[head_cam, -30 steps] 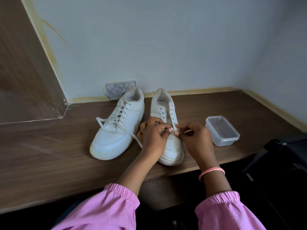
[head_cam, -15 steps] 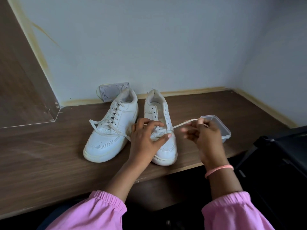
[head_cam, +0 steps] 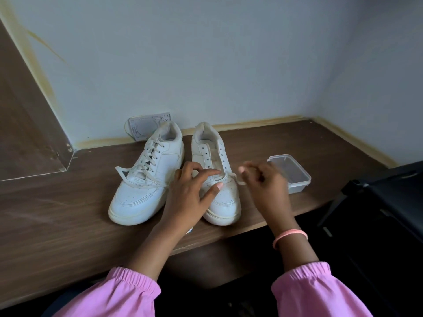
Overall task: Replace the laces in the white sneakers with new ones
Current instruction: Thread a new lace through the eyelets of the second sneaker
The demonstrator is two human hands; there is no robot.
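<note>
Two sneakers sit before us; our left hand [head_cam: 187, 193] rests spread on the unlaced shoe [head_cam: 217, 179] to steady it, while our blurred right hand [head_cam: 263, 181] just beside seems to pinch the lace [head_cam: 233, 176], though we cannot tell for sure.

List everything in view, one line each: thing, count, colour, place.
laced sneaker: 1, white, on the desk, left of its pair.
unlaced sneaker: 1, white, desk centre, under the hands.
lace: 1, white, across the unlaced sneaker's lowest eyelets.
plastic container: 1, clear, on the desk at right.
socket plate: 1, white, on the wall behind the sneakers.
desk: 1, dark wood.
left hand: rests on the unlaced sneaker.
right hand: blurred, at the lace end.
</note>
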